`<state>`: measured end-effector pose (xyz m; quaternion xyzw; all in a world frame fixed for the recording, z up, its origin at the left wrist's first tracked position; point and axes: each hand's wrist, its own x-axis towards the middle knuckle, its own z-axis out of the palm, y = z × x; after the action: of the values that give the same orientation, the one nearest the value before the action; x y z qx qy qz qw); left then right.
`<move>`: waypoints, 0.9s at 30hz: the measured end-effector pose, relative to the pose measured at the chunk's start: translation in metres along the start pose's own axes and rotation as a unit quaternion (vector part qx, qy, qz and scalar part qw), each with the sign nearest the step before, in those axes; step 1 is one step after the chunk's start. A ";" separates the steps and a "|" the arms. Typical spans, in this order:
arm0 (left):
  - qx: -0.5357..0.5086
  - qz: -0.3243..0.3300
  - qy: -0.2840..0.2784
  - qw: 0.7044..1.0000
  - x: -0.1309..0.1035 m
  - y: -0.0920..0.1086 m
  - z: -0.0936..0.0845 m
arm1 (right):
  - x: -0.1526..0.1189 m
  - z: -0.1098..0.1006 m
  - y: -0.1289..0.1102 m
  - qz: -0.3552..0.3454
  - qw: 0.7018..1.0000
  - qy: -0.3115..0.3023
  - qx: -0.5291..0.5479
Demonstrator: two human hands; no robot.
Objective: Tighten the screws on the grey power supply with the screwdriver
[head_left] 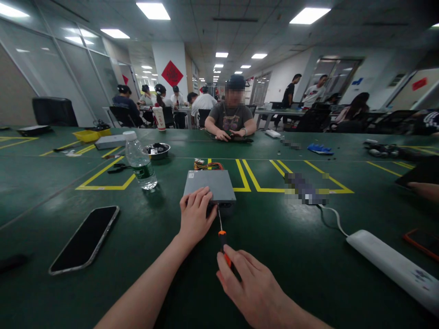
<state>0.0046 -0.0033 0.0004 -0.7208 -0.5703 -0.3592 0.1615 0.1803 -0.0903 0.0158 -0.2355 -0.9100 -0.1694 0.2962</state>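
Note:
A grey metal box (210,180) with a bundle of coloured wires (209,166) at its far side lies on the green table (164,283). My left hand (196,214) rests on the box's near left corner, fingers on its top and thumb at its front face. An orange and black screwdriver (222,236) is held by its handle in my right hand (248,281). Its shaft points away from me, and the tip meets the box's front face near my left thumb. The exact contact spot is too small to make out.
Left of the box stand a water bottle (140,162) and a metal bowl (157,151); a phone (85,240) lies nearer. A white power strip (394,265) is at the right. Across the table sits a person (233,114).

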 end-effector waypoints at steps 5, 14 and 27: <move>-0.008 0.000 0.001 1.000 0.000 0.000 -0.002 | -0.003 0.008 -0.016 0.114 0.990 -0.005 -0.085; -0.017 -0.001 -0.001 1.000 0.000 0.000 -0.003 | 0.011 0.011 -0.028 0.244 0.969 0.021 -0.023; -0.002 0.001 0.002 1.000 0.000 0.000 -0.002 | 0.008 0.030 -0.024 0.142 0.989 0.032 -0.003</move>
<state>0.0038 -0.0047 0.0022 -0.7210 -0.5684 -0.3619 0.1614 0.1480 -0.0940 -0.0061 -0.3580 -0.8568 -0.1360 0.3453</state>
